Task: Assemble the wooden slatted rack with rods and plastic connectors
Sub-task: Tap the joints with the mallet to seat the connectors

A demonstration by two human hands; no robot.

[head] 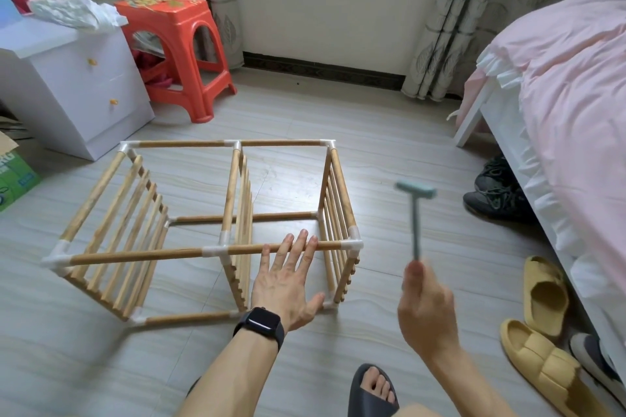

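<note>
Head: R hand (428,313) grips hammer (415,225).

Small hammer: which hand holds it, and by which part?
The right hand grips the small hammer by the lower end of its handle, head up.

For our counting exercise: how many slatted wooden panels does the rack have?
3: the left-end panel, the middle panel and the right-end panel of the rack. None seems hidden.
</note>
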